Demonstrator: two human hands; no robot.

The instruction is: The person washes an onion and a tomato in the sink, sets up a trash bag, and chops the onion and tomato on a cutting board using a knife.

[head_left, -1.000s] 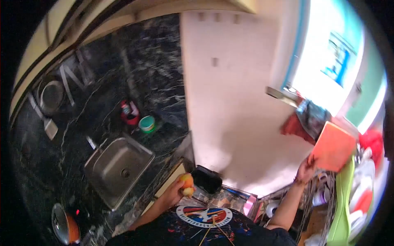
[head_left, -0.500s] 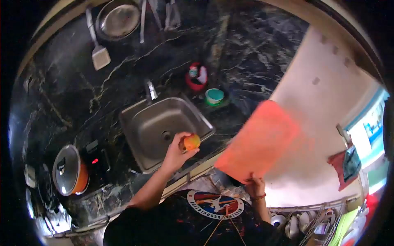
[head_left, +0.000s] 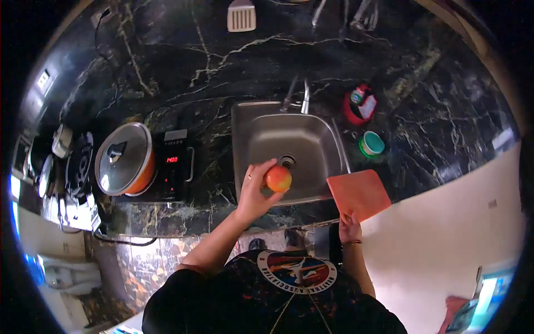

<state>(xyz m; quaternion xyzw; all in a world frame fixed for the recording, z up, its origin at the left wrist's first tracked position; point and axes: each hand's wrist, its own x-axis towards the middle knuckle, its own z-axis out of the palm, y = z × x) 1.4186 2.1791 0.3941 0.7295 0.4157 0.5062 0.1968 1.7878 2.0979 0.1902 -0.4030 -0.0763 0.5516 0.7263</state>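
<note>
My left hand (head_left: 257, 192) is closed around a round red-and-yellow fruit (head_left: 278, 179), held over the front part of the steel sink (head_left: 242, 145). Whether the fruit is an apple or a tomato cannot be made out. With my right hand (head_left: 350, 227) I grip the lower edge of an orange-red cutting board (head_left: 361, 195). The board is to the right of the sink, at the counter's front edge, its flat face towards me. Behind the fruit the sink drain (head_left: 287, 161) shows. The faucet (head_left: 305, 100) rises at the sink's back.
Left of the sink, a lidded orange pot (head_left: 125, 161) sits on an induction cooktop (head_left: 171, 172) with a lit red display. A green tub (head_left: 371, 144) and a red container (head_left: 360, 104) stand right of the sink. A slotted turner (head_left: 241, 16) hangs on the wall.
My view has swung left, bringing the cooktop further into sight. The cutting board has come in to the counter's front edge and looks smaller. The fruit is still in my left hand over the sink.
</note>
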